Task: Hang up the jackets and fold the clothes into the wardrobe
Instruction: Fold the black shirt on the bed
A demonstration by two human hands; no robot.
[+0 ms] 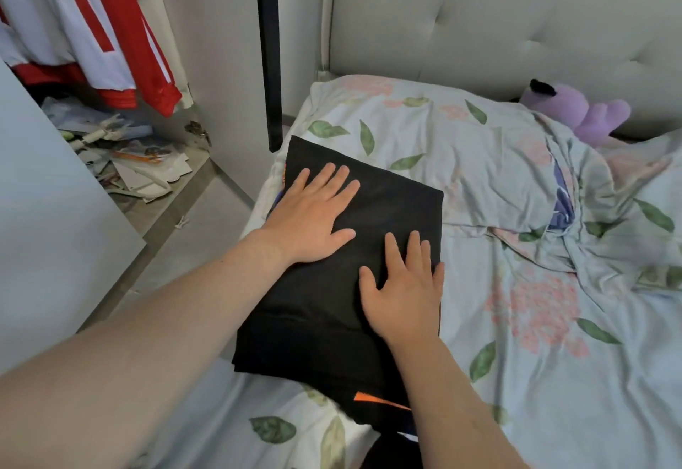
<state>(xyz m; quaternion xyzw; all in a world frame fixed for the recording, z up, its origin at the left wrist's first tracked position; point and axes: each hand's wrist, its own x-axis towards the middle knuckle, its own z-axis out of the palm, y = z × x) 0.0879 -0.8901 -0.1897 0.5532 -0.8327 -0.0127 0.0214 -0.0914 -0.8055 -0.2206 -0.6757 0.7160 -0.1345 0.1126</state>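
Pale floral sheet [535, 376] across the bed, rumpled at right; pillow [424, 129] in the same print against a padded grey headboard [479, 14]. Purple plush [586, 110] in the far corner, by the headboard. Grey floor [199, 232] left of the bed.

Open wardrobe [217, 44] at left, door [48, 217] swung toward the camera, black strip [268, 48] upright along its bed side. Inside: red-and-white jackets [92, 26] hanging on top, loose papers [140, 158] heaped on the bottom.

Folded black garment [332, 321] on the sheet, near the bed's left edge, atop another dark piece [380, 402] with an orange stripe. Left hand [313, 217] flat on the far half, fingers straight and slightly spread. Right hand [402, 291] flat on the right edge, fingers straight, thumb out, gripping nothing.
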